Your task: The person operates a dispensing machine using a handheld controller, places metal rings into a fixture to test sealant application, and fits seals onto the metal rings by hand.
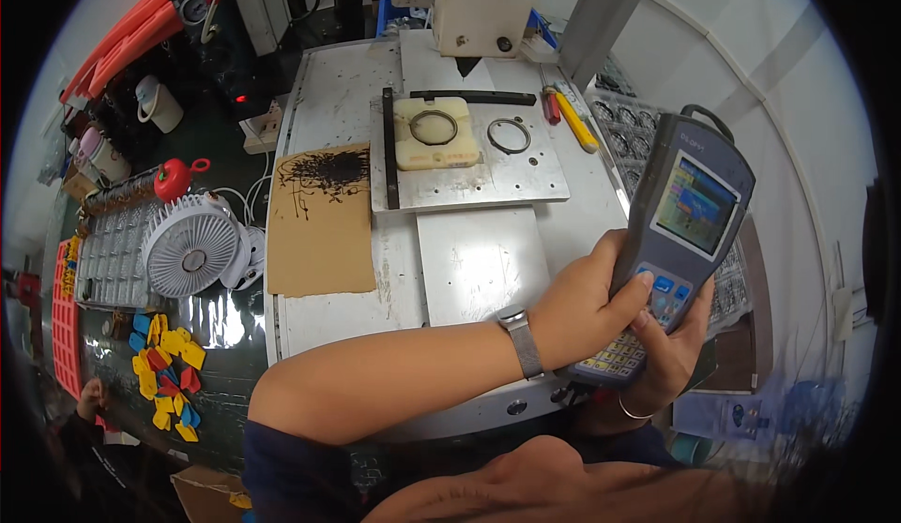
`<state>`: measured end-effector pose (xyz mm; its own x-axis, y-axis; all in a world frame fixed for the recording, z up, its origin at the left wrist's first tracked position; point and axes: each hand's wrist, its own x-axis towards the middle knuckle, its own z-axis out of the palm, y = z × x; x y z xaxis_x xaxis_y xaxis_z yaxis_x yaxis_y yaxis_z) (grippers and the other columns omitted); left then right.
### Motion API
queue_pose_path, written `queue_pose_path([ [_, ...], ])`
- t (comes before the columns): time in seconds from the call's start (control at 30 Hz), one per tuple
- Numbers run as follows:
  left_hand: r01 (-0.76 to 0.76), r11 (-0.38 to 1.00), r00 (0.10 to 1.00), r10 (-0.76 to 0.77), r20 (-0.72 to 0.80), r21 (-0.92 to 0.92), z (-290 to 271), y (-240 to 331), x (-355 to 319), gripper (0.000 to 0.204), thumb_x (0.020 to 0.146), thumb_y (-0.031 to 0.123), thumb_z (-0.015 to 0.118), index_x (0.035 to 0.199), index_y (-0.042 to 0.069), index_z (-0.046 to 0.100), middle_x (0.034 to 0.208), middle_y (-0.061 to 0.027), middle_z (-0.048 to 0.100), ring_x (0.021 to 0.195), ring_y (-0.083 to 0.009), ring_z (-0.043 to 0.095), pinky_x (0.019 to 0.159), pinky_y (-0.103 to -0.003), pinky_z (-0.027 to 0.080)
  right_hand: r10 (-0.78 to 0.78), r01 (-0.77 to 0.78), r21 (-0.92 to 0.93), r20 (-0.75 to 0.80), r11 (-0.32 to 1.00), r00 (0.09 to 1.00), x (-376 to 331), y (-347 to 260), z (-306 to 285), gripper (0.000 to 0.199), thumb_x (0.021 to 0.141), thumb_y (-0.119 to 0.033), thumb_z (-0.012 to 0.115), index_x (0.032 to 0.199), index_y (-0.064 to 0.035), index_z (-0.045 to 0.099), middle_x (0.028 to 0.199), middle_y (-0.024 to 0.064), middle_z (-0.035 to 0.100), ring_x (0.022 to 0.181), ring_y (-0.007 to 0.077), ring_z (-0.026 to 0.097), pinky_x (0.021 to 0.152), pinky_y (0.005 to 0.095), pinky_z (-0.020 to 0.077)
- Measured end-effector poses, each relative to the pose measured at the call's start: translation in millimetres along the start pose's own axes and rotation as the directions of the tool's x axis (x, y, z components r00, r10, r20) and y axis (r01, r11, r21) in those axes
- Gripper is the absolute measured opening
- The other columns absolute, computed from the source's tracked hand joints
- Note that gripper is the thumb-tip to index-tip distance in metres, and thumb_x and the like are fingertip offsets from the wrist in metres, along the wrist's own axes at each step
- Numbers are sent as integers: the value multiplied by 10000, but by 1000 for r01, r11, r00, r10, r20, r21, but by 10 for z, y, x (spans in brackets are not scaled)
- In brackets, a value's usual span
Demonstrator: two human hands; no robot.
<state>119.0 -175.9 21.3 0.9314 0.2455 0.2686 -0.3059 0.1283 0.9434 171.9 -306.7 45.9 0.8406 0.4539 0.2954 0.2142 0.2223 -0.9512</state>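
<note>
A person held a grey handheld controller (678, 242) with a lit colour screen just off the right edge of a metal tabletop (338, 101), both hands wrapped around its lower half. The left hand (587, 307), a watch on its wrist, reached across from the left with the forearm nearly level, its fingers (631, 290) clenched around the device's side and the thumb resting on the blue buttons under the screen, apparently so that the keys could be pressed while the screen stayed tilted up toward the face. The right hand (671, 349), a thin bracelet at its wrist, cupped the controller from beneath and behind, its fingers grasping the keypad end and bearing the weight.

On the tabletop, well apart from the hands, a cream block (434, 133) carrying a metal ring (433, 127) sat on a steel plate (469, 181) below a machine head, squared against black stop bars, seemingly to fix its position. A second ring (508, 136) lay just beside it on the plate. A brown board (321, 223) strewn with dark shavings lay toward the left edge. A small white fan (192, 244) and a scatter of yellow, blue and red plastic pieces (167, 373) lay beyond the left edge.
</note>
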Motion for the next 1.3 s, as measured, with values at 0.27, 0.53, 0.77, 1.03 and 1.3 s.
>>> queue_pose_path([
  [0.27, -38, 999, 999, 38, -3, -7, 0, 5, -2, 435, 942, 223, 511, 1229, -81, 390, 1025, -210, 622, 931, -213, 627, 794, -332, 497, -10, 10, 18, 13, 1000, 1000, 16, 30, -20, 819, 671, -13, 738, 1361, 25, 300, 1184, 132, 536, 1042, 196, 575, 914, 310, 462],
  [0.53, -5, 1000, 1000, 5, -24, -4, -1, 37, -11, 379, 941, 206, 513, 1185, -66, 414, 1019, -179, 611, 931, -175, 599, 805, -318, 486, 3, -3, -14, 22, 1000, 1000, 18, 15, -49, 828, 664, 10, 732, 1369, 13, 296, 1194, 132, 530, 1064, 197, 565, 916, 310, 460],
  [0.77, 20, 999, 1000, -20, 12, -42, 4, 68, -2, 390, 942, 172, 507, 1234, -60, 392, 1105, -157, 575, 1006, -153, 552, 860, -306, 463, 13, -15, 61, 34, 998, 999, 20, 28, -50, 823, 660, 29, 717, 1366, 16, 294, 1207, 138, 517, 1067, 200, 562, 918, 314, 458],
  [1.03, 45, 998, 999, -44, 21, -51, -8, 63, -3, 436, 947, 167, 498, 1288, -67, 359, 1169, -157, 554, 1062, -145, 525, 903, -303, 447, 35, -35, 2, 46, 999, 998, 23, 7, -74, 791, 655, 37, 710, 1341, 13, 318, 1200, 136, 513, 1073, 201, 554, 923, 314, 449],
  [1.3, 64, 994, 997, -61, 37, -85, 3, 38, -12, 449, 956, 159, 488, 1311, -68, 333, 1187, -146, 542, 1070, -138, 517, 913, -299, 441, 40, -41, 13, 38, 999, 998, 21, -1, -60, 786, 654, 42, 705, 1340, 9, 322, 1199, 136, 517, 1071, 200, 556, 922, 315, 450],
])
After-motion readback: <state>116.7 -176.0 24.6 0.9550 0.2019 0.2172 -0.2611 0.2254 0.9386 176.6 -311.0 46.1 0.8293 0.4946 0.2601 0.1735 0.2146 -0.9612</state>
